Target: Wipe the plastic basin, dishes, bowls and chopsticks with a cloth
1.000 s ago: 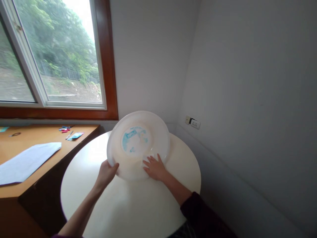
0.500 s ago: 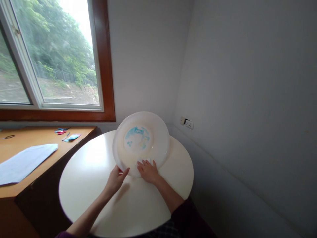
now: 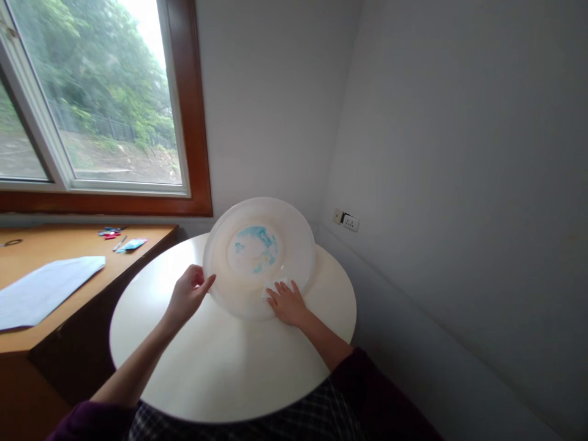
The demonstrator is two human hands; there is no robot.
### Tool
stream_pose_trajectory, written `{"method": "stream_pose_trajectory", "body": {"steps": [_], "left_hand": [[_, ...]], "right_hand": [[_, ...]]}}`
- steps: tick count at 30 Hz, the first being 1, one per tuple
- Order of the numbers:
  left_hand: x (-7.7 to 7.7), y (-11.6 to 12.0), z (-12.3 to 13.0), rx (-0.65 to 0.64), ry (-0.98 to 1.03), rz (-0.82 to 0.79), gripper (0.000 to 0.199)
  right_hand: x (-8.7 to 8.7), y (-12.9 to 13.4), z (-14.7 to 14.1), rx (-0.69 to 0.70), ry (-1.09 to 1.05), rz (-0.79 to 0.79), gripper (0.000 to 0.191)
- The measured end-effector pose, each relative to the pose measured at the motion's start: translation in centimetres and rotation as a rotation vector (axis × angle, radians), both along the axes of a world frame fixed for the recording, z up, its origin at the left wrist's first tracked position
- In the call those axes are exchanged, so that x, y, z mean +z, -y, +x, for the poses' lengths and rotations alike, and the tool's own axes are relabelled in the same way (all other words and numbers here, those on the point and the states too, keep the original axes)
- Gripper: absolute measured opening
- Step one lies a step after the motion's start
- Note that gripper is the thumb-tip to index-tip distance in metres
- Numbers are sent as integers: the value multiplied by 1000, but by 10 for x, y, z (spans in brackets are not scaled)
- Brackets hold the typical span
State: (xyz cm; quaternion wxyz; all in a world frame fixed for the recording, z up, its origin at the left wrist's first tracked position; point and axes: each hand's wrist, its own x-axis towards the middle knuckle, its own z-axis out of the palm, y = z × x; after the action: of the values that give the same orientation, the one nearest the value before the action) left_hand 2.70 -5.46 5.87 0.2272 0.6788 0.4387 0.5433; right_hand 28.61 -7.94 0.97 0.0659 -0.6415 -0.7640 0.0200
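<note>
The basin (image 3: pixel 257 254) has turned clockwise; our left fingers (image 3: pixel 209 282) pinch its left edge; our right fingers (image 3: pixel 285 288) (spread) press white cloth (image 3: pixel 271 285) low on it.

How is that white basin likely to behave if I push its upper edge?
The white basin is probably fairly stiff: its outline looks evenly round with the left hand at its rim. Its shiny, slightly translucent wall suggests light, perhaps slippery plastic. Slanted above the table, it could tip backward.

White basin (image 3: pixel 257 260) further round clockwise than before
</note>
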Motion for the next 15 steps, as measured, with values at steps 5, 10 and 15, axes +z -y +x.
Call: {"method": "stream_pose_trajectory", "body": {"steps": [5,10,15], "left_hand": [[-43,27,40,-213,171,-208,43],[-49,36,50,-268,188,-276,37],[-10,23,19,-219,185,-234,32]], "right_hand": [[-1,5,-44,56,-208,-162,53],[6,3,-44,185,-270,-192,54],[7,-7,1,67,8,-61,50]]}}
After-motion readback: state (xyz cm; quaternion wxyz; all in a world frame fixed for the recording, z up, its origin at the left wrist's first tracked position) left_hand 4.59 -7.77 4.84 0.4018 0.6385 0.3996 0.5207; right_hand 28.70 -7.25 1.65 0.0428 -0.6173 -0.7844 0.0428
